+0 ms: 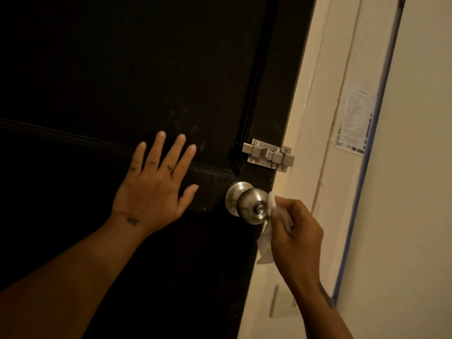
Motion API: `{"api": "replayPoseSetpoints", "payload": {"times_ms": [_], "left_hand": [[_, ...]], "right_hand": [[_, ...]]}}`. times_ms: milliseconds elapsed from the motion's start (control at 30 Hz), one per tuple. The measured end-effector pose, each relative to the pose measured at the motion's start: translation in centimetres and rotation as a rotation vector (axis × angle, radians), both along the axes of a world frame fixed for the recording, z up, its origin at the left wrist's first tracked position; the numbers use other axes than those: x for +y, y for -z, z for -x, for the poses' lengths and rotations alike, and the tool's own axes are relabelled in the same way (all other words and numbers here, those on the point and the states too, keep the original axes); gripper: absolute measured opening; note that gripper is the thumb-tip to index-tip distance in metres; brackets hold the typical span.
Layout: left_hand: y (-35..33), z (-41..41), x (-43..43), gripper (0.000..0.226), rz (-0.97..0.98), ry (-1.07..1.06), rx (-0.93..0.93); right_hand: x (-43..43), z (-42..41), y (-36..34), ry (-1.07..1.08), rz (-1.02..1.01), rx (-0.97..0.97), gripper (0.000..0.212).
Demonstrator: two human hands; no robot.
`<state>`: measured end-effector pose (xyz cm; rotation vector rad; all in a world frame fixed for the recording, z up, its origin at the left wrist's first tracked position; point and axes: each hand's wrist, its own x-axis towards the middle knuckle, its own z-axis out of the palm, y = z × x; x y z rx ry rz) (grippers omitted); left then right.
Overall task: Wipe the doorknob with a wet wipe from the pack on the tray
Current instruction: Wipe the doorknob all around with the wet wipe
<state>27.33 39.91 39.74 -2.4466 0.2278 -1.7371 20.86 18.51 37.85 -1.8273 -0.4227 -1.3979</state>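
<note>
A round brushed-steel doorknob (252, 205) sticks out of a black door (122, 81) near its right edge. My right hand (297, 237) pinches a white wet wipe (266, 243) and presses its top fold against the knob's right side, while the rest of the wipe hangs down below the hand. My left hand (156, 184) lies flat on the door, fingers spread, just left of the knob. The pack and the tray are out of view.
A steel slide bolt (267, 154) is mounted above the knob at the door's edge. To the right run a cream door frame (315, 118) and a wall with a printed notice (355, 118) and a blue strip (367, 167).
</note>
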Motion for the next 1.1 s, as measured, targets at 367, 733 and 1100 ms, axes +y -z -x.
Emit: {"api": "replayPoseSetpoints", "payload": {"times_ms": [367,733,1100], "left_hand": [[-0.2,0.4,0.0,0.067,-0.013,-0.01,0.014],[-0.1,0.5,-0.1,0.067,-0.012,-0.019,0.024],[-0.1,0.6,0.1,0.067,-0.01,-0.041,0.029]], "right_hand": [[-0.6,0.5,-3.1,-0.02,-0.041,-0.016,0.03],[1.0,1.1,1.3,-0.293,-0.445,0.091,0.023],[2.3,1.0,2.3,0.147,-0.042,-0.188,0.031]]}}
